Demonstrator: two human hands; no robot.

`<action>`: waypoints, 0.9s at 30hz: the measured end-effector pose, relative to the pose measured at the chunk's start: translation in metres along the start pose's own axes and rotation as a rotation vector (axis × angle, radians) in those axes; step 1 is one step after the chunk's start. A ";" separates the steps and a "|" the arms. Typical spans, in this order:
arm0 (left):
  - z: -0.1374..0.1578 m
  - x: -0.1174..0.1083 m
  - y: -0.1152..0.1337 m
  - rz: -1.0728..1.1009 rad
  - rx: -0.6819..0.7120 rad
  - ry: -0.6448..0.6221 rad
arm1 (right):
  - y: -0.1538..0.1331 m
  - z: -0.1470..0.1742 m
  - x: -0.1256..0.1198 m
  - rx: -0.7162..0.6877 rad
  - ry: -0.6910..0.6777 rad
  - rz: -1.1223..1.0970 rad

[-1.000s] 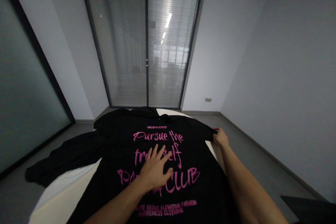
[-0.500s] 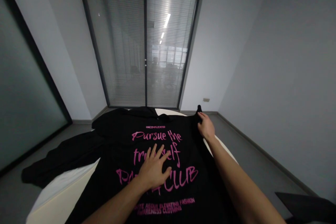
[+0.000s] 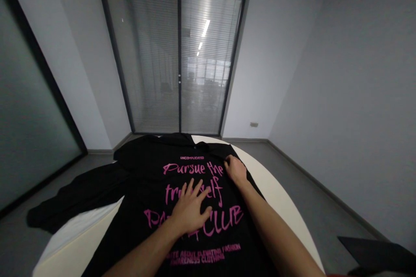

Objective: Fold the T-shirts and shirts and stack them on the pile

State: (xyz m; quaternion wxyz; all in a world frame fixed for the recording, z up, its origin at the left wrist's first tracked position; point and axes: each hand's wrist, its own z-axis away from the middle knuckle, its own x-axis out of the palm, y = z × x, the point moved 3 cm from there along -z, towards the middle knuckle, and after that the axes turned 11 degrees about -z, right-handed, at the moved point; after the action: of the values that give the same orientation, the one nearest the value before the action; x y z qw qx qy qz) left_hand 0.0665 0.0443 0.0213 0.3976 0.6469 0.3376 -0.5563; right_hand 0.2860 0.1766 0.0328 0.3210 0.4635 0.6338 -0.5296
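Note:
A black long-sleeved sweatshirt with pink lettering lies spread on a white round table. My left hand presses flat on the middle of the print, fingers spread. Near the upper right of the lettering, my right hand is closed on the black cloth at the garment's right side, which is folded inward. The left sleeve stretches out past the table's left edge. Where the other sleeve lies is hidden from me by my right hand and forearm.
A white cloth or sheet shows under the left sleeve on the table. Beyond stand glass doors with blinds. A dark flat object is at the lower right, above the grey floor.
My right hand has moved left and toward me, bringing the garment's right side inward. More of the table's right side now shows. My left hand has stayed in place.

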 end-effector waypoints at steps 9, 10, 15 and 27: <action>0.000 0.002 0.000 0.017 0.007 0.002 | -0.023 -0.016 0.012 -0.166 -0.034 -0.011; -0.001 0.002 0.000 0.019 0.007 0.005 | -0.026 -0.021 0.014 -0.181 -0.052 -0.012; -0.002 0.002 -0.001 0.027 -0.016 0.017 | -0.041 -0.047 0.026 -0.240 -0.114 -0.006; -0.007 0.002 -0.003 0.090 -0.035 -0.002 | -0.066 -0.099 0.046 -0.203 -0.172 0.006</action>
State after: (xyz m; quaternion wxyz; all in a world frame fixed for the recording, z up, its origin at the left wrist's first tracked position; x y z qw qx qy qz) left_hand 0.0674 0.0522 0.0199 0.4337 0.6541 0.3173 -0.5324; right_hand 0.2161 0.2830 0.0395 0.4209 0.3832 0.6529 -0.4997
